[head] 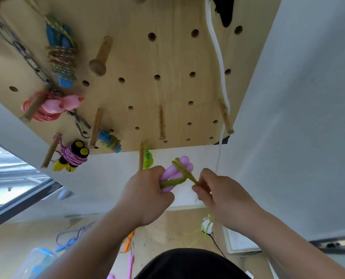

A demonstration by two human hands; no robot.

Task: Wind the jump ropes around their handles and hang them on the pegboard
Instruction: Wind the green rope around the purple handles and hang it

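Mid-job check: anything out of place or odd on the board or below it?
Nothing on the pegboard looks damaged. Below it, a purple-and-blue rope and an orange rope lie loose and unwound. The green rope is only partly wound round the purple handles in the left hand.

No legible text, label or number on anything in view.

Wooden tabletop [173, 226] below you: loose purple-and-blue rope [75, 237] at left, orange rope [127, 245] in the middle, yellow-green rope [193, 237] at right, clear plastic box [37, 260] with blue clip near the left edge
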